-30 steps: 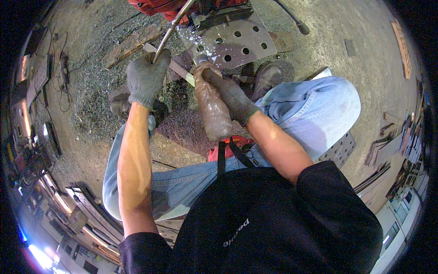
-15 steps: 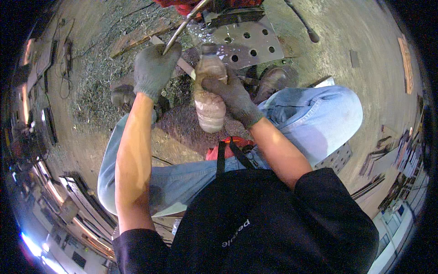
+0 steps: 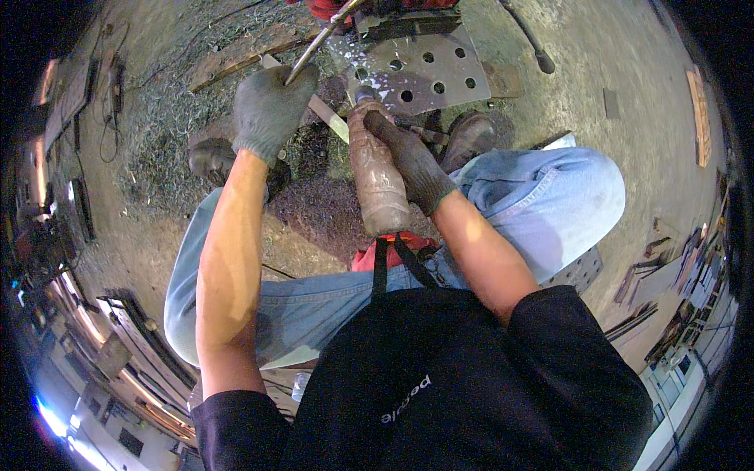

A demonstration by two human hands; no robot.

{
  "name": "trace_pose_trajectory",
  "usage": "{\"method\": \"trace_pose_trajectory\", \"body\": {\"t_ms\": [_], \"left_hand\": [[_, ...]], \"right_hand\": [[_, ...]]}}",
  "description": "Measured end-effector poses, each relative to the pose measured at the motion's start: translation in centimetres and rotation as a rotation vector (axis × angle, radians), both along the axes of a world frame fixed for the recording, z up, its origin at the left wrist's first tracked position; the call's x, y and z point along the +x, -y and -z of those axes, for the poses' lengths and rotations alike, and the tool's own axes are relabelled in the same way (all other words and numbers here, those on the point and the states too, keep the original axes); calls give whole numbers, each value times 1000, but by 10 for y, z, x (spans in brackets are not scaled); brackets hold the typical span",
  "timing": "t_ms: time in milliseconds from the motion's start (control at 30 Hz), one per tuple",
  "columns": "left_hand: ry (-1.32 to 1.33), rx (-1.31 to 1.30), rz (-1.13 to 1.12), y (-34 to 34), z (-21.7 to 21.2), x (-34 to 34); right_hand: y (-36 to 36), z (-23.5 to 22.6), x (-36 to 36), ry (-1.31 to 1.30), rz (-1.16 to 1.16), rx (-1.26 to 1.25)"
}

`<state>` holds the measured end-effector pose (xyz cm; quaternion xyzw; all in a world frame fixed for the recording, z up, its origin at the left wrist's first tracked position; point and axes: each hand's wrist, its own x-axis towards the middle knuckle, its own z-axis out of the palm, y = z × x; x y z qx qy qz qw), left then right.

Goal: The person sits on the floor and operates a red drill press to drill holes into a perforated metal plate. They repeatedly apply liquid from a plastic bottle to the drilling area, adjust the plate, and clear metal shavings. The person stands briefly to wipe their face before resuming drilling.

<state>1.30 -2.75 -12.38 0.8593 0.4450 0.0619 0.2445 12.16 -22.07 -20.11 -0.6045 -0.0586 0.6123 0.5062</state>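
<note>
Both hands are gloved — the left hand (image 3: 275, 106) is closed around a metal rod (image 3: 318, 49), the right hand (image 3: 412, 161) around a grimy bottle (image 3: 377, 180). The bottle slants between the 2 forearms, its neck toward a perforated plate (image 3: 420, 77), near white splashes (image 3: 375, 82).

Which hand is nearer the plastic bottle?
Right. The right hand grips the plastic bottle from its right side; the left hand is apart, left of it, holding a metal rod.
</note>
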Motion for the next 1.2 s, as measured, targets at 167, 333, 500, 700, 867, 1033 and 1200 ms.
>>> {"method": "trace_pose_trajectory", "body": {"t_ms": [167,333,500,700,867,1033,1200], "left_hand": [[-41,-22,-36,2,-5,3],[-34,62,-14,-3,7,0],[62,12,-56,-3,13,-3],[77,51,-26,-3,14,-2],[43,-3,-37,1,5,2],[14,5,-35,-1,6,-2],[41,-21,-35,0,4,1]], "right_hand": [[-2,1,1,-24,25,20],[-3,-18,2,25,95,55],[-3,-16,4,2,67,32],[-3,-4,2,-56,97,90],[-3,-8,1,-79,128,52],[-6,-37,5,-194,114,-20],[-3,-20,3,-115,102,69]]}}
